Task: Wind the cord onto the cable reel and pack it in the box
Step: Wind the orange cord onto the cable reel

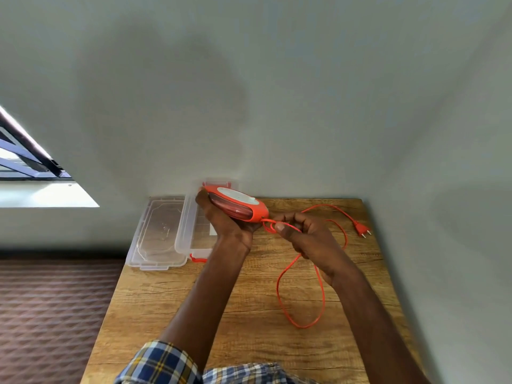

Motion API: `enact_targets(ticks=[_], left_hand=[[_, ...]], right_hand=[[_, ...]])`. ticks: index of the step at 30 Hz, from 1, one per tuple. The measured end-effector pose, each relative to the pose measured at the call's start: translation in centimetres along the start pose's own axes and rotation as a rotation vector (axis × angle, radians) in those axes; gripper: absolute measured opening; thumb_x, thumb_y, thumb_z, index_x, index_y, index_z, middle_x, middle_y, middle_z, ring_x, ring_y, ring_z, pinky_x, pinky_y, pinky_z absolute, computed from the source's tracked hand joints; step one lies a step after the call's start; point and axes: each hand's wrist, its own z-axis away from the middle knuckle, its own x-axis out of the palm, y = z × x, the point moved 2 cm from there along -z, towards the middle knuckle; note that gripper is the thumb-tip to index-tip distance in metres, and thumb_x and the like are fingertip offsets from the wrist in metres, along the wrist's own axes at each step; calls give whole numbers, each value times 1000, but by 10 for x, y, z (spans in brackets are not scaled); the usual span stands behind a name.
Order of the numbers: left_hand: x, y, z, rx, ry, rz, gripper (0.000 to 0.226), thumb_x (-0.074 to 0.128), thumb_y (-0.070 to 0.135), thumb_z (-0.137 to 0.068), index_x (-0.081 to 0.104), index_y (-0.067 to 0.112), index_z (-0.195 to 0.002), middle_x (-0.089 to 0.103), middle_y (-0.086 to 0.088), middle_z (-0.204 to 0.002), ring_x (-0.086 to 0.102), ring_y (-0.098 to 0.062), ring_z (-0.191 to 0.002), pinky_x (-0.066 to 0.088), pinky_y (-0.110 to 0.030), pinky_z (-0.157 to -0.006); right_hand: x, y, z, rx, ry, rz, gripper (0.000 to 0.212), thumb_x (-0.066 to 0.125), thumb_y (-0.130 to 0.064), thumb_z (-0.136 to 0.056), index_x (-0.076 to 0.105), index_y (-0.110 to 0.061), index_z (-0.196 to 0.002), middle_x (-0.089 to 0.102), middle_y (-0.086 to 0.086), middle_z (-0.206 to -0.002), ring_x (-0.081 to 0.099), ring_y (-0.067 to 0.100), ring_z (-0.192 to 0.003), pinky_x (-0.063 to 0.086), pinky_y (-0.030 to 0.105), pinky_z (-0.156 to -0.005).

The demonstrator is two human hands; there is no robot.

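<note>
The left hand point(221, 217) is clenched around the orange cable reel point(238, 205), holding it tilted above the counter point(249, 314); wound orange cord shows through the reel's open side, and a pale round face sits on its top. The right hand point(302, 234) pinches the loose orange cord point(300, 325) between thumb and fingers just beside the reel's narrow end, where a small loop of it crosses the thumb. From this grip the cord drops behind the right wrist, lies in a long loop on the wood nearer the person, and a further run curves out across the far right of the counter to the plug point(362, 230), which lies flat near the right edge with its two pins pointing outward.

Behind and to the left of the reel stands the clear plastic box point(188, 228), open, with its clear lid point(158, 236) lying beside it at the counter's far-left corner. A red latch point(198, 259) shows at the box's near end. The left hand and reel cover much of the box, so its inside is hard to make out.

A grey wall point(277, 92) rises directly behind the counter. A window point(30, 167) is cut off at the left edge, and brown patterned floor point(55, 300) lies below it. Plaid sleeves point(163, 364) are cropped by the bottom edge.
</note>
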Motion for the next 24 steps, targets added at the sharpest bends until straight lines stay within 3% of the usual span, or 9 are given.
enact_targets(ticks=[2,4,9,12,16,19,24], left_hand=[[1,-1,0,-10,-16,19,70,39,81,-92,72,27,-121,76,-7,-106,66,-37,-111,53,-64,-96],[2,-2,0,-26,-16,22,74,39,81,-92,70,25,-128,77,-7,-103,66,-36,-107,55,-61,-91],[3,-2,0,-99,-18,27,91,37,85,-89,60,17,-144,65,-20,-125,63,-43,-112,56,-63,-83],[2,-5,1,-132,-19,53,88,36,86,-89,61,19,-141,63,-23,-133,59,-47,-123,48,-72,-98],[3,-4,2,-131,-31,47,88,35,84,-90,61,21,-145,66,-19,-128,62,-43,-115,53,-64,-89],[4,-6,6,-146,-44,48,85,36,83,-91,61,20,-141,66,-20,-124,62,-43,-113,54,-62,-83],[8,-5,7,-158,-60,30,82,36,82,-91,62,21,-139,67,-18,-123,63,-41,-111,54,-64,-80]], right_hand=[[1,1,1,66,-77,-61,29,80,-34,-89,77,-21,-114,43,8,-69,26,8,-46,21,21,-43],[2,3,0,104,-59,-67,38,83,-46,-81,78,-25,-112,34,13,-77,22,11,-47,17,22,-46],[3,8,-2,143,68,-176,56,83,-67,-71,81,-19,-98,44,-4,-64,32,6,-49,19,17,-42],[3,12,-5,276,151,-349,54,82,-62,-74,82,-14,-101,68,-8,-83,49,3,-61,17,17,-41],[7,20,-6,517,61,-753,21,82,-37,-76,73,-19,-82,50,-9,-66,42,1,-46,20,17,-42],[9,25,-6,563,112,-911,13,79,-23,-76,67,-23,-82,43,-9,-67,37,2,-39,27,18,-45],[1,18,-6,337,353,-345,19,73,-34,-94,64,-18,-91,63,0,-62,54,8,-47,46,21,-47]])
